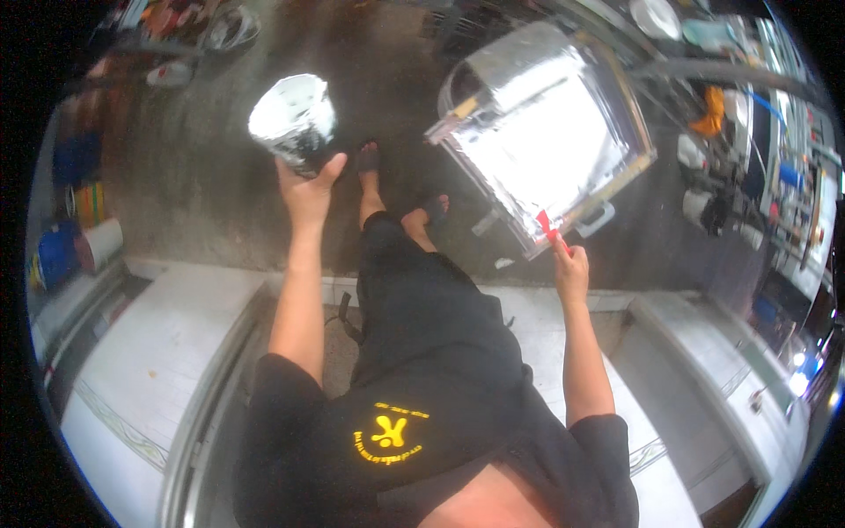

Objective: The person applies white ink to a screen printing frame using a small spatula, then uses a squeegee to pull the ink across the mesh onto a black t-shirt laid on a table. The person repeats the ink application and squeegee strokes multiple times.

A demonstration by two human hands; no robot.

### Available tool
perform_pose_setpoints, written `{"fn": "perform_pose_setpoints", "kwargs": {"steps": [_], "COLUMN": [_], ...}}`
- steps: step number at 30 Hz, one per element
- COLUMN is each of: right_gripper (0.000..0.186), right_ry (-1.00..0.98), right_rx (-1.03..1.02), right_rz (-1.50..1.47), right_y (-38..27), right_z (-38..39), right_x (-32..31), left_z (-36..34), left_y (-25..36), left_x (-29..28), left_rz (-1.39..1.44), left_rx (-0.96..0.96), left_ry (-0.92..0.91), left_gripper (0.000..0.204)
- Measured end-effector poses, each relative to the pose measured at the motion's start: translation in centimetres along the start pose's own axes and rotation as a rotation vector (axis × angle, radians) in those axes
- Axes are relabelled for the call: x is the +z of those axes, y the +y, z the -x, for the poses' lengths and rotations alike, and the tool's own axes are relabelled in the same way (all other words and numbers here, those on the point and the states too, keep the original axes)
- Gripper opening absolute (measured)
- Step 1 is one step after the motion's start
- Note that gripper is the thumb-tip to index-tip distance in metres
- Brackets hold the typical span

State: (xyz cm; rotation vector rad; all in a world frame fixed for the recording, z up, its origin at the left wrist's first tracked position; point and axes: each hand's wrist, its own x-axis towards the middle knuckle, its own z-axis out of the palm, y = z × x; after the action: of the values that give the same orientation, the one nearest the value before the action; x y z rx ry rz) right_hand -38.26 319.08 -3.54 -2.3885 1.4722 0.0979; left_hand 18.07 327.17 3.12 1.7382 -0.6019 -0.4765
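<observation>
Nearest the camera, the black shirt (pixel 449 431) covers the torso; a white tiled ledge (pixel 172 321) extends at the left. The right hand (pixel 572 275) pinches a red tool (pixel 553 235) between thumb and fingers. The tool overlaps the near corner of a rectangular frame (pixel 486 194); contact cannot be determined. The left hand (pixel 304 192) is closed around the lower end of a white-smeared container (pixel 295 114); its far-side fingers are hidden, and blur obscures the contents. Glare washes out the frame's pale panel (pixel 559 128). Beyond lies dark floor (pixel 387 62). An orange item (pixel 709 113) at the right is indistinct.
</observation>
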Motion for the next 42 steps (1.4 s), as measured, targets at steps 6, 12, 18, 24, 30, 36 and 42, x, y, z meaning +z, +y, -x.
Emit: {"fn": "perform_pose_setpoints", "kwargs": {"steps": [6,12,18,24,30,36,42], "right_gripper": [0.064,0.049,0.037,0.04,0.034,0.021,0.031], "right_ry": [0.106,0.141,0.241,0.294,0.488,0.557,0.532], "right_rx": [0.044,0.155,0.285,0.018,-0.125,-0.211,-0.064], "right_rz": [-0.035,-0.225,-0.677,-0.338,-0.01,-0.104,-0.281], "right_y": [4.6,5.1,2.0,-1.1,-3.9,-3.2,-4.5], "right_z": [4.1,6.4,7.4,5.0,-1.1,1.9,1.6], "right_x": [-1.0,-8.4,-22.1,-32.1,-31.7,-34.4,-31.5], "left_z": [-0.5,-1.9,-3.0,-3.2,-0.3,0.1,0.7], "left_y": [6.0,7.2,14.2,19.9,24.5,28.5,34.0], "left_x": [4.3,9.5,17.5,24.1,29.0,29.5,28.5], "left_rz": [-0.062,-0.435,-0.642,-0.608,-0.578,-0.595,-0.626], "left_rx": [-0.004,0.37,0.724,0.954,1.299,1.417,1.648], "left_ry": [-0.156,-0.441,-0.807,-1.02,-1.119,-0.94,-0.846], "left_gripper": [0.096,0.1,0.107,0.114,0.083,0.063,0.062]}}
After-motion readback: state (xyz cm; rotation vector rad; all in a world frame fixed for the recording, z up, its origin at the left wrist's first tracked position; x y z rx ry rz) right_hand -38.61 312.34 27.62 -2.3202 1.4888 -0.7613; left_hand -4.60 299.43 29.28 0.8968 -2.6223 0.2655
